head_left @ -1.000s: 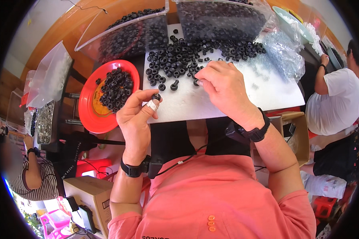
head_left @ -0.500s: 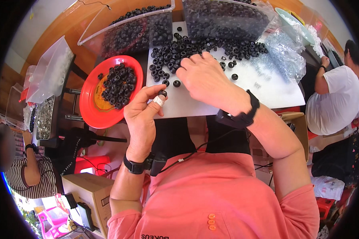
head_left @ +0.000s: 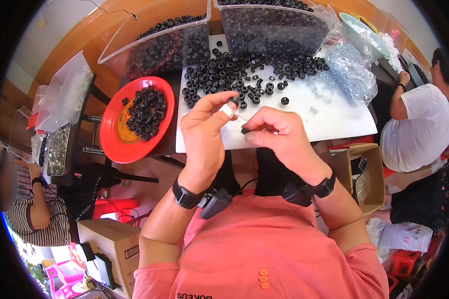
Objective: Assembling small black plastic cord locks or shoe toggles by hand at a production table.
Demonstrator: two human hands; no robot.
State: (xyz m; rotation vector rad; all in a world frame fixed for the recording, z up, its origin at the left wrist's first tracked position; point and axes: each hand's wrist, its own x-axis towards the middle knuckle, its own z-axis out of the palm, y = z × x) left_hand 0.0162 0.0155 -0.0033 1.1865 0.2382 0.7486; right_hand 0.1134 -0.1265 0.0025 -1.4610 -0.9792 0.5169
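Note:
Between the thumb and forefinger of my left hand (head_left: 204, 134) is a small round black plastic part (head_left: 233, 101); white tape wraps the thumb. Close beside it on the right, my right hand (head_left: 279, 137) pinches another small black piece (head_left: 244, 130). Both hands are held over the near edge of the white board (head_left: 329, 117), a short gap apart. Beyond them lies a loose pile of black parts (head_left: 219, 70). To the left, a red plate (head_left: 111, 102) bears a heap of similar black parts (head_left: 147, 112).
Two clear bins (head_left: 157, 62) (head_left: 274, 32) full of black parts stand at the back. A clear bag of small springs (head_left: 351, 67) and a pale green bowl (head_left: 366, 37) sit at the back right. People work at both sides. A cardboard box (head_left: 369, 192) stands lower right.
My right hand has come back from the pile toward me and now pinches a small black piece. My left hand has shifted right, still holding its black part.

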